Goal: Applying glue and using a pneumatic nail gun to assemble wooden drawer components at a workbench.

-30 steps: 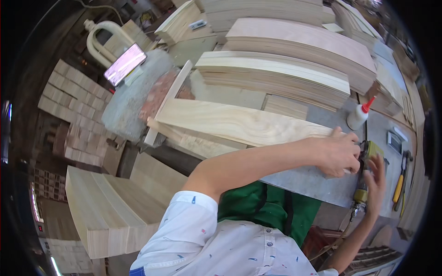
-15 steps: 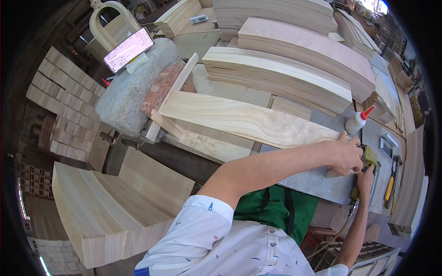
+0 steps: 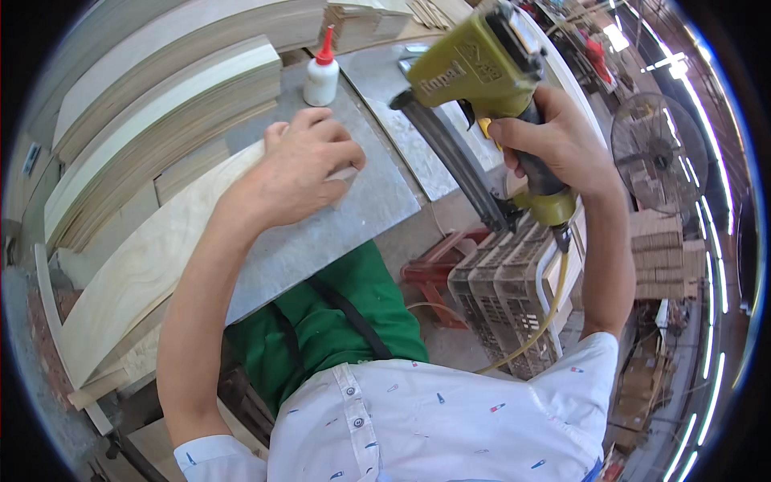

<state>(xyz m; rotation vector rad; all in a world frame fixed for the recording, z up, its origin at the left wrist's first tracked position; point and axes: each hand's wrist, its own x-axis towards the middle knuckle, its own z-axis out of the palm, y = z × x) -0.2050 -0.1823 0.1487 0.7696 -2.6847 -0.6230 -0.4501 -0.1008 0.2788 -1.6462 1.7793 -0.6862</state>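
Note:
My right hand [image 3: 570,145] is closed round the dark grip of an olive-green air nail gun [image 3: 474,68], held up off the bench at the right. Its long slanted magazine points down toward a yellow air hose [image 3: 530,345]. At the end of a long pale wooden board [image 3: 161,249], my left hand [image 3: 297,173] curls its fingers over the wood. A short wood piece [image 3: 345,174] shows beneath those fingers; its joint with the board is hidden. Just beyond this hand stands a white glue bottle [image 3: 321,83] with a red nozzle.
Stacks of pale boards [image 3: 169,128] line the bench's far left side. The grey bench top [image 3: 361,205] ends at a front edge close to my green apron [image 3: 361,305]. Past it are a plastic crate [image 3: 498,297], a red stool [image 3: 442,265] and a standing fan [image 3: 658,153].
My view has swung to the right. My right hand has lifted the nail gun up and away from the board's end. My left hand stays at that end.

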